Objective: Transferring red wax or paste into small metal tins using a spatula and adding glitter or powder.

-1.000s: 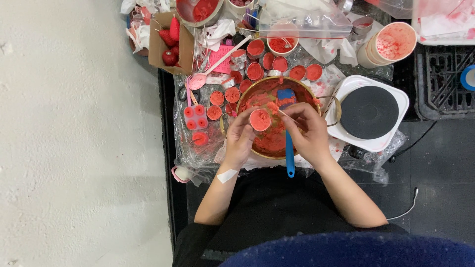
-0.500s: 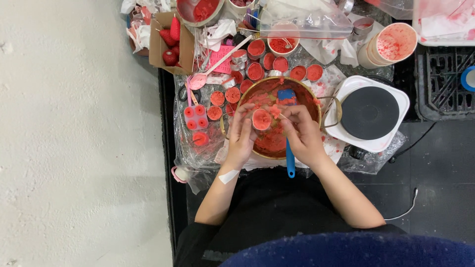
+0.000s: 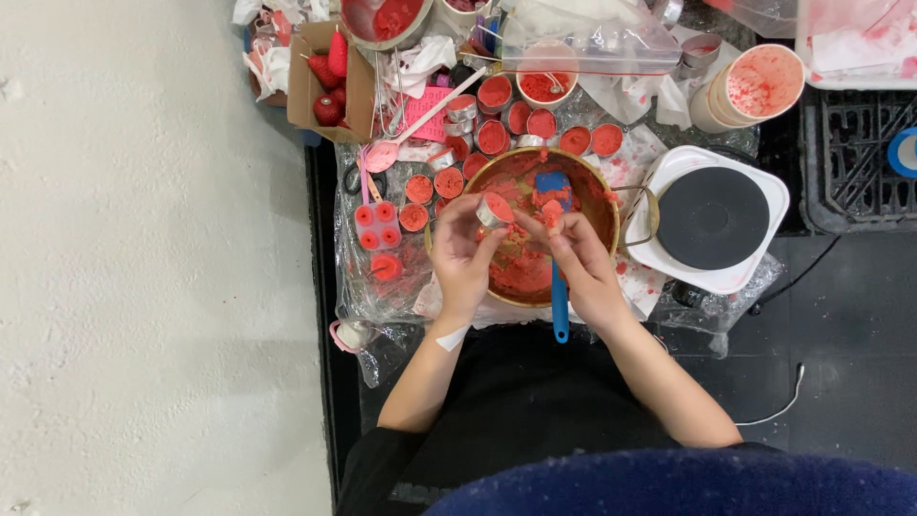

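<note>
The left hand [image 3: 465, 250] is gripping a small round metal cup [image 3: 494, 208] by its rim, holding it tilted over the left side of the copper-coloured bowl [image 3: 600, 205]; the right hand [image 3: 579, 260] is pinching a lump of red paste [image 3: 552, 212] between its fingertips, just beside the cup. The cup is already carrying some red fill; whether it is full cannot be told. A blue spatula [image 3: 558, 287] is resting in the bowl, its handle pointing toward the near edge of the worktop. By this judgement the work is well advanced; many filled red cups [image 3: 493, 137] are standing along the far edge and left side, while paste is remaining in the bowl. A white hotplate [image 3: 712, 220] is sitting at the right.
</note>
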